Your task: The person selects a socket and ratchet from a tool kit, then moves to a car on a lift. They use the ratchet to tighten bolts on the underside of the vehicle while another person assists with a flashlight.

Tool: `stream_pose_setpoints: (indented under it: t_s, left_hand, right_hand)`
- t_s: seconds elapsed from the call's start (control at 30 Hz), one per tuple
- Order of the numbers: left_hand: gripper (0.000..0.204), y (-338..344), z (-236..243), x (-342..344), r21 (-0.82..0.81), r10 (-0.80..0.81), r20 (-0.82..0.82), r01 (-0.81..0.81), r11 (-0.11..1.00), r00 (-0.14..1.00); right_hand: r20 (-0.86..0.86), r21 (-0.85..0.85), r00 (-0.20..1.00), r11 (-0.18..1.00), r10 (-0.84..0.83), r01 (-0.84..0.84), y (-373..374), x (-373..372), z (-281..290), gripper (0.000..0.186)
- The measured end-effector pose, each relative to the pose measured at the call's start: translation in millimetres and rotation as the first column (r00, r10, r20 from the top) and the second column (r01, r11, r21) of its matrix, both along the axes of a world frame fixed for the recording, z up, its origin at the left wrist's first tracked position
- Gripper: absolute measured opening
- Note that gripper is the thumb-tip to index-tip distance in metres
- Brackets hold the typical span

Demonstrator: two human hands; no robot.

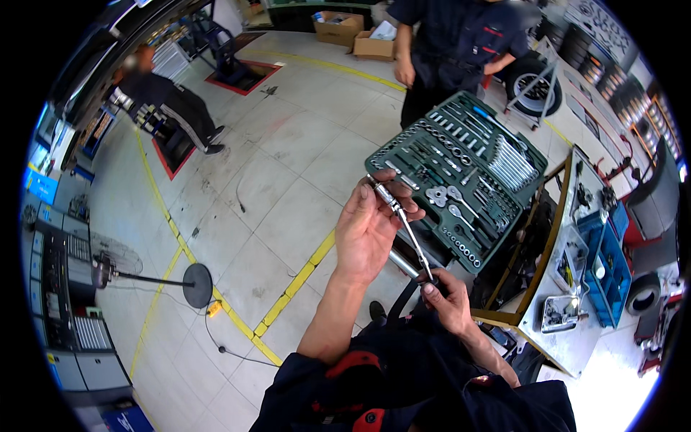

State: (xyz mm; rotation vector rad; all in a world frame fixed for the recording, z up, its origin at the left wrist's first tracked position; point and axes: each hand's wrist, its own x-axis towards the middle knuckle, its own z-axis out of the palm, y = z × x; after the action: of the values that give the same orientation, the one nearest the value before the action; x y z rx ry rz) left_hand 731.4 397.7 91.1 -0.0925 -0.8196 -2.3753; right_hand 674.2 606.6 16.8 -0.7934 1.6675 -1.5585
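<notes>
Fingers (416,214) hold a slim silver tool (410,232) at 2 ends.

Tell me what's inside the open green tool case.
The green tool case holds sockets, ratchets and a row of wrenches. Anything in it behind the left hand is hidden; the smallest pieces are indistinct.

Head-worn fisheye; faces down; left hand (362,236), right hand (453,305) near; floor (277,205) farther

a slim, shiny silver tool (411,234) is held aslant in mid-air, thicker end pointing forward and left.
</notes>
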Motion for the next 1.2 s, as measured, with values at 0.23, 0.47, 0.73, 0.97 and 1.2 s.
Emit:
stream_pose_setpoints:
  t_s: [0.23, 0.47, 0.73, 0.97, 1.2]
  left_hand:
    - [0.035, -42.9, 25.9, 41.5, -0.128, 0.21, 0.086, -0.199, 0.972, 0.974]
    - [0.037, -78.3, 46.2, 68.3, -0.351, 0.381, 0.357, -0.256, 0.901, 0.853]
    - [0.028, -106.5, 12.8, 60.0, -0.075, 0.207, 0.185, -0.196, 0.978, 0.961]
    - [0.029, -91.4, -14.0, 57.4, 0.011, -0.075, 0.339, 0.076, 0.997, 0.938]
    - [0.03, -57.8, -23.5, 57.3, -0.149, -0.04, 0.486, 0.128, 0.98, 0.873]
  right_hand:
    - [0.175, -0.13, 0.954, 0.966, 0.244, -0.224, -67.5, 26.5, 4.0, 0.033]
    - [0.217, -0.166, 0.921, 0.942, 0.324, -0.292, -115.4, 45.5, -2.6, 0.026]
    - [0.179, -0.046, 0.947, 0.963, 0.268, -0.264, -128.8, 71.9, 9.1, 0.037]
    - [-0.171, 0.072, 0.942, 0.95, -0.289, 0.304, -32.5, 83.0, -19.2, 0.041]
    - [-0.483, 0.156, 0.296, 0.252, -0.824, 0.955, 168.3, 1.1, -96.4, 0.028]
